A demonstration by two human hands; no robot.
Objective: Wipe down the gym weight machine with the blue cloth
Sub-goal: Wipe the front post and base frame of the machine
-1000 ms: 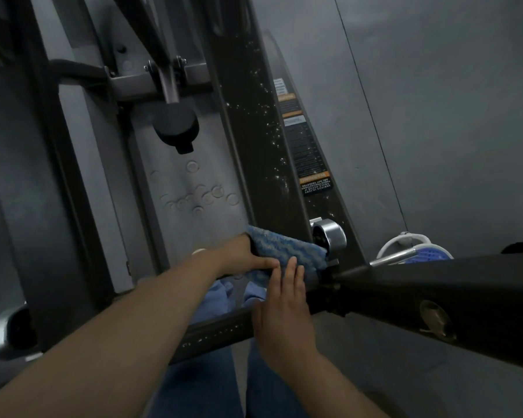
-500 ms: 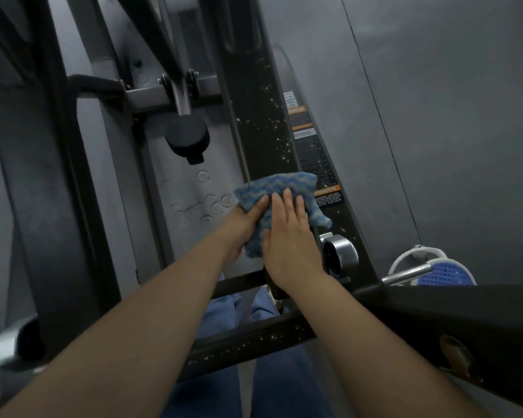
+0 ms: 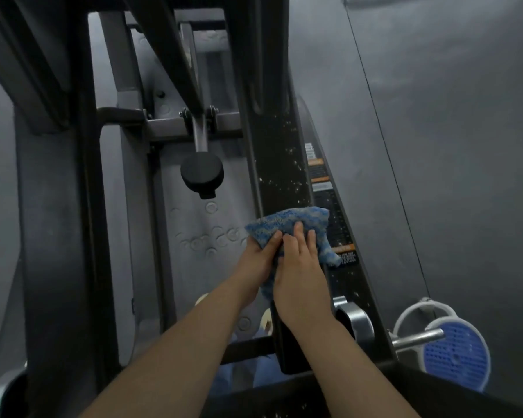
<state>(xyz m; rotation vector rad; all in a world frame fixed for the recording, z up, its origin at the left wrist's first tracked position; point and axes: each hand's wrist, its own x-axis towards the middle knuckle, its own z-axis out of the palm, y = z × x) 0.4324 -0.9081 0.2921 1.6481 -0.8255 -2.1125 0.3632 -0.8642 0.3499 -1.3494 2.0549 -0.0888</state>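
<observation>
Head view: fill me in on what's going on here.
A person is wiping a gym machine. Both hands are on the blue cloth against the black upright beam: the left hand grips its edge, the right hand presses it flat. White specks still dot the beam above the cloth.

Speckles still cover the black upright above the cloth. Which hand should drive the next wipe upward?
Probably the right hand: its straight fingers press the blue cloth flat on the black upright, in line with the speckles above. The left hand only grips the cloth's left edge.
</observation>
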